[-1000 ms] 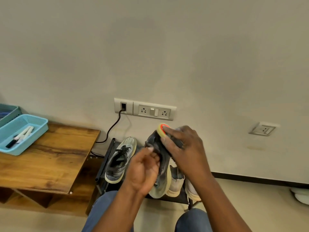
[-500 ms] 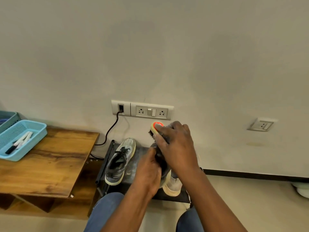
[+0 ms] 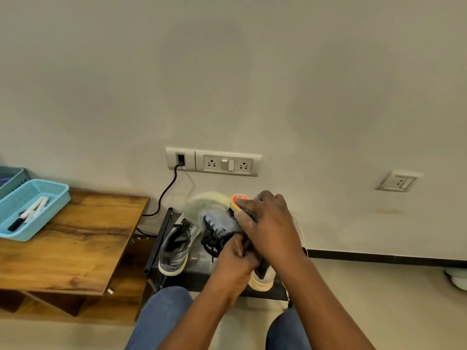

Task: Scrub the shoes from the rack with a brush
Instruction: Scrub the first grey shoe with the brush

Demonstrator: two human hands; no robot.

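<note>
My left hand (image 3: 233, 258) grips a grey sneaker (image 3: 218, 223) with black laces by its heel end, holding it above the black shoe rack (image 3: 199, 280). My right hand (image 3: 269, 226) is wrapped round a brush (image 3: 238, 202) with a cream body and a red-orange end, pressing it against the sneaker's right side. The sneaker's toe is motion-blurred. A second grey sneaker (image 3: 177, 245) with a pale sole lies on the rack to the left. A light-coloured shoe (image 3: 261, 280) shows below my hands, mostly hidden.
A wooden bench (image 3: 75, 243) stands to the left with a light blue basket (image 3: 32, 210) holding markers. A black cable (image 3: 166, 190) runs from the wall socket panel (image 3: 213, 161) down behind the rack. My knees in blue jeans (image 3: 164, 317) are at the bottom.
The sneaker has turned in my left hand, so its laces and upper now face left. My right hand with the brush has shifted along the shoe. The view has moved slightly.
</note>
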